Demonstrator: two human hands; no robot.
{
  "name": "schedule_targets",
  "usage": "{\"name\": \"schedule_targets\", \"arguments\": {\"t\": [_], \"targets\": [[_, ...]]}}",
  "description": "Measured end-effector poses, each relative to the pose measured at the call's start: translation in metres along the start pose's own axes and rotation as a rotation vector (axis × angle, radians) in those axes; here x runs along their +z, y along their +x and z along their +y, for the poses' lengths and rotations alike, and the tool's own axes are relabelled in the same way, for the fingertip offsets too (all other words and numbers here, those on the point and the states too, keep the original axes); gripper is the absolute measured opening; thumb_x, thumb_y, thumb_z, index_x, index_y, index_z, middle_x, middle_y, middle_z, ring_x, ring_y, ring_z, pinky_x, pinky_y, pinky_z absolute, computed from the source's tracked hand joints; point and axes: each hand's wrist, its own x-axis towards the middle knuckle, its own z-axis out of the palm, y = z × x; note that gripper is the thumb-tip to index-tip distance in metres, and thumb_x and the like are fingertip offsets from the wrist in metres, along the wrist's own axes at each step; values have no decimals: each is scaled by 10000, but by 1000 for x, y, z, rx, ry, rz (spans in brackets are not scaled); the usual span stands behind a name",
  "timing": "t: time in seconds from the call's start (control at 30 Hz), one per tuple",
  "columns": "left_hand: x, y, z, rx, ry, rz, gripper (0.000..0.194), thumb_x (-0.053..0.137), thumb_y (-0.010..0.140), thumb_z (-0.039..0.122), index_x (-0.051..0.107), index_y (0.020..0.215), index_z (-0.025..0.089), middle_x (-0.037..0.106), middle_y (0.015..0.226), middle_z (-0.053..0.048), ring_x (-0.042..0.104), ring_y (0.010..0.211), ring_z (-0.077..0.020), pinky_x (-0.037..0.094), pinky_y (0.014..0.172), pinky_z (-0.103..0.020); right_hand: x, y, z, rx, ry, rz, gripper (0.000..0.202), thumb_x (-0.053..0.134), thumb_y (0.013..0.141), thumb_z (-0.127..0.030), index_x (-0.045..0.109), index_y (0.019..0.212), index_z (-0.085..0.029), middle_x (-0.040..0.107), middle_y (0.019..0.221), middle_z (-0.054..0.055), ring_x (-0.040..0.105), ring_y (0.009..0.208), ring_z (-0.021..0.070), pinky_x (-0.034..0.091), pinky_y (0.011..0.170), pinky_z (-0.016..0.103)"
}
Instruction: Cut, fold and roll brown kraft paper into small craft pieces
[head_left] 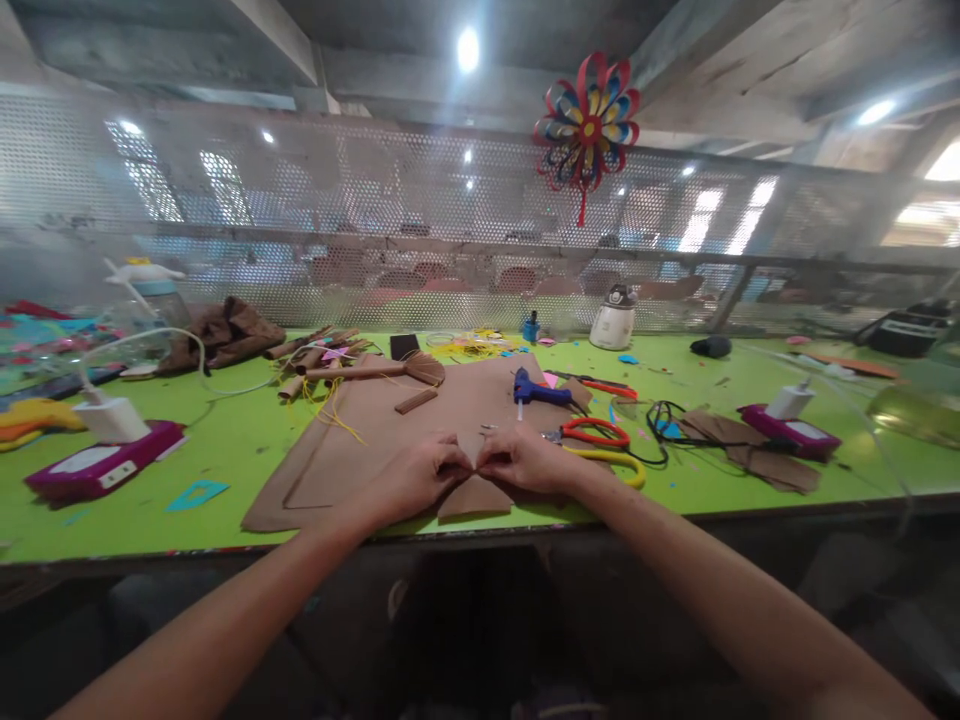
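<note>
A glaring ceiling lamp (468,50) throws a bluish haze below it as pale light shows through a bright opening (930,222) at right; the desk (225,430) is softly lit, darkness beneath, frame edges stretched and blurred.

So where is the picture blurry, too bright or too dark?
Head view: the brightest ceiling light glares, with a bluish streak below; head view: colourful scraps at far left look smeared; head view: the space under the green table is very dark.

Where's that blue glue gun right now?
In the head view, the blue glue gun lies a little right of centre, near the right edge of the large brown sheet, just beyond the right hand.
</note>
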Motion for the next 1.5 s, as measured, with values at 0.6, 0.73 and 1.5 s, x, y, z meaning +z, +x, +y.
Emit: {"name": "schedule_targets", "arguments": {"t": [0.6, 0.73, 1.5], "targets": [[-10, -3, 13, -32, 112, -2, 214, 472, 846, 240, 674, 841, 169, 600, 790, -37, 551, 725, -127, 398, 645, -208, -17, 16, -32, 3, -678, -394, 177, 546, 721, -133, 684, 830, -118, 685, 778, 132, 629, 688, 212, 348, 540, 251], [-10, -4, 12, -55, 112, -4, 200, 478, 839, 246, 658, 840, 157, 622, 798, -40, 556, 721, -131, 405, 647, -214, -15, 17, -33, -18, -687, -388, 181, 541, 737, -146, 679, 850, -116, 684, 782, 136, 635, 709, 227, 375, 562, 261], [-18, -9, 30, -36, 351, -58, 245, 426, 826, 194, 660, 769, 153, 615, 753, -73, 538, 663, -153, 383, 608, -250, -11, -1, -39, 73, -682, -299, 243, 488, 826, -235, 681, 810, -89, 667, 813, 142, 600, 685, 175, 327, 572, 253]]}}
